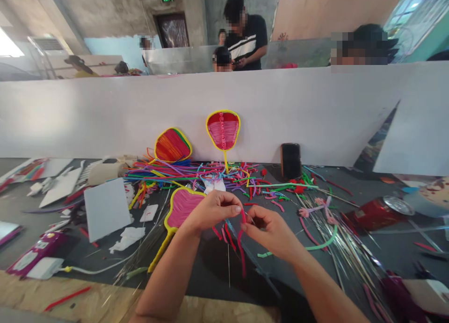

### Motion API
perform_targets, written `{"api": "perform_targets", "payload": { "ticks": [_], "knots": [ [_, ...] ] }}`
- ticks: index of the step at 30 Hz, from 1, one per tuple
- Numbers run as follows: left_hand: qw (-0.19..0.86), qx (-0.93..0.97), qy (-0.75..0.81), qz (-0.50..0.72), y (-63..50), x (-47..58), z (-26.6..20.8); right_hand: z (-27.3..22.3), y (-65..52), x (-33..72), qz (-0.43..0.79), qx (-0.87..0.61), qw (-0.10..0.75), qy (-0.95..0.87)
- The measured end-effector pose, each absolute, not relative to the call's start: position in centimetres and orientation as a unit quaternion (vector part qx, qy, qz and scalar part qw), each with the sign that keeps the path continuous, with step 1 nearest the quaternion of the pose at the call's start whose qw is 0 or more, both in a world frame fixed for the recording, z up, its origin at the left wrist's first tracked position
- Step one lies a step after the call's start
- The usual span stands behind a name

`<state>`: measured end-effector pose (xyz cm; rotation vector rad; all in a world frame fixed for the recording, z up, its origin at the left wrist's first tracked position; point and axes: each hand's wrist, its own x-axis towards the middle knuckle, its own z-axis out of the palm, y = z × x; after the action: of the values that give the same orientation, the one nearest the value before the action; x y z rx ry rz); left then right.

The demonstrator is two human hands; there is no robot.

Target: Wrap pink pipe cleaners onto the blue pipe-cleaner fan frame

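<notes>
My left hand (222, 211) pinches the top of a red fuzzy pipe cleaner (242, 253) between thumb and fingers. Close beside it, the fingertips of my right hand (266, 227) are closed on the same pipe cleaner, its long end hanging down over the dark table. A thin strand shows near the right fingertips; I cannot make out what it is. Partly behind my left forearm lies a fan shape (182, 206) with pink filling and a yellow fuzzy rim and handle. Short red pieces (229, 236) lie just below my hands.
A yellow-rimmed fan (223, 126) leans upright on the white partition (105, 103), beside a red-orange one (173, 145). Coloured pipe cleaners (164, 171) are heaped behind my hands. A phone (291, 160), bare wires (351, 243) and a red can (382, 212) are at right. People are beyond the partition.
</notes>
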<state>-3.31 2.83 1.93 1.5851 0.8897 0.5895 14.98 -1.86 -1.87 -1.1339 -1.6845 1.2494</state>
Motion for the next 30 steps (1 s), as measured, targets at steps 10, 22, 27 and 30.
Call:
{"api": "perform_targets", "payload": {
  "ticks": [10,22,27,30],
  "knots": [
    [0.593,0.673,0.368,0.245,3.4,-3.9,2.3,-2.4,-1.1,15.9,0.496,-0.335,0.403,-0.693],
    [0.569,0.715,0.346,0.210,2.9,-3.5,2.2,-1.0,-0.9,16.9,0.161,-0.380,0.422,-0.807],
    [0.518,0.739,0.378,0.208,2.6,-3.0,2.3,-0.5,-2.1,16.6,0.044,-0.425,0.401,-0.810],
    [0.481,0.755,0.395,0.207,2.5,-2.8,2.1,-0.5,-2.6,16.3,0.064,-0.418,0.398,-0.814]
  ]
}}
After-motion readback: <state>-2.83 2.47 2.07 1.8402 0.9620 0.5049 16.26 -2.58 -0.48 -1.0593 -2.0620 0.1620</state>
